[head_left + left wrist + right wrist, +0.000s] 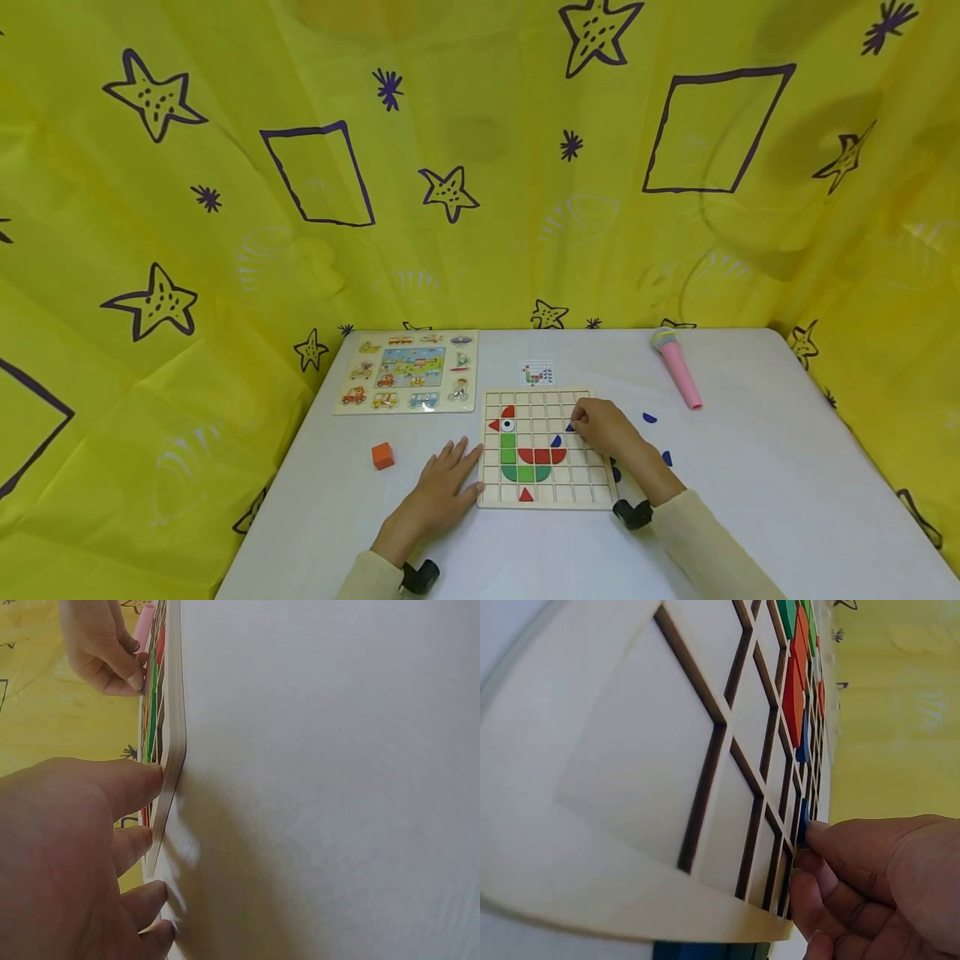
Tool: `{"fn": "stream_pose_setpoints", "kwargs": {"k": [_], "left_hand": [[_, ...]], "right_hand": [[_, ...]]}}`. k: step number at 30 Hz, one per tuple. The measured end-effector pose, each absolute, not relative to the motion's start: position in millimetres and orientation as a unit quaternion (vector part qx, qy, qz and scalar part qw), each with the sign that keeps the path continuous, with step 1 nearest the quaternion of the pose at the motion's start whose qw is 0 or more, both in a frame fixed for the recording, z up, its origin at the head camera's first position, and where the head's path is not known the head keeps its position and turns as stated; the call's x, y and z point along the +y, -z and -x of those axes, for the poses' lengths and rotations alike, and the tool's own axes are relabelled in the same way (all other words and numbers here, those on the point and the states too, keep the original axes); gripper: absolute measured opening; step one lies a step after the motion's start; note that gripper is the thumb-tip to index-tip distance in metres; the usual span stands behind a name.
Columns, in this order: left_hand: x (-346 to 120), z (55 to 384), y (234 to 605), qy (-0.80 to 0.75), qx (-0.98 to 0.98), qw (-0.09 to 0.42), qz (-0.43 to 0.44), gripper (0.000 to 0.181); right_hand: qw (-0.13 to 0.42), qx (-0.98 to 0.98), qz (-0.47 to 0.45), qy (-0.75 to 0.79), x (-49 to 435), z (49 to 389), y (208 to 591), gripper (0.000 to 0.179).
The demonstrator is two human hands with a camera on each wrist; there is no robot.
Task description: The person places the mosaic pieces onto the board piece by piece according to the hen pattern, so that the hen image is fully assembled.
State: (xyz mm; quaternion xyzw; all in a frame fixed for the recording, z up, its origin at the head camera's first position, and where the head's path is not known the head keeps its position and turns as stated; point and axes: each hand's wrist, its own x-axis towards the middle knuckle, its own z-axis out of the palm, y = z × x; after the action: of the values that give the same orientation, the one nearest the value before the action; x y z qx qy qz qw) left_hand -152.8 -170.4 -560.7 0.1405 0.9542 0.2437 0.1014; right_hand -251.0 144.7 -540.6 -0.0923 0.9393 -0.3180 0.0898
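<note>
A wooden grid board [577, 492] lies on the table with red, green and blue pieces forming a bird. Its round eye piece [507, 425] is white with a dark dot. My right hand [606, 427] pinches a small blue piece [804, 817] between thumb and finger, over the board's upper right squares. Left of that, a blue piece [556, 441] sits above the red row [542, 456]. At the near edge a red triangle [526, 495] lies in a square. My left hand [442, 487] rests at the board's left side, fingers spread, fingertips against its edge [174, 712].
Blue pieces [649, 417] lie right of the board, some partly behind my right wrist. Behind the board is a small picture card [536, 372]. A vehicle puzzle [348, 407] stands back left, an orange cube [382, 456] nearer, and a pink microphone [681, 375] back right.
</note>
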Motion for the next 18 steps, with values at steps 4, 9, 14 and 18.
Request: {"fn": "stream_pose_setpoints", "kwargs": {"k": [4,9,14,18], "left_hand": [[-170.3,152.6,560.6,-0.245,0.954,0.100,-0.140,0.064],[-169.6,152.1,560.5,-0.246,0.954,0.100,-0.137,0.064],[-170.1,152.7,560.8,-0.248,0.954,0.100,-0.138,0.064],[-170.7,153.4,561.4,-0.244,0.955,0.101,-0.138,0.064]], "right_hand": [[0.089,0.938,0.090,0.324,141.8,250.5,541.5,0.004],[0.081,0.940,0.082,0.322,139.9,248.8,540.3,0.005],[0.074,0.940,0.076,0.324,139.1,248.1,539.4,0.006],[0.075,0.938,0.067,0.333,138.7,248.0,539.2,0.004]]}}
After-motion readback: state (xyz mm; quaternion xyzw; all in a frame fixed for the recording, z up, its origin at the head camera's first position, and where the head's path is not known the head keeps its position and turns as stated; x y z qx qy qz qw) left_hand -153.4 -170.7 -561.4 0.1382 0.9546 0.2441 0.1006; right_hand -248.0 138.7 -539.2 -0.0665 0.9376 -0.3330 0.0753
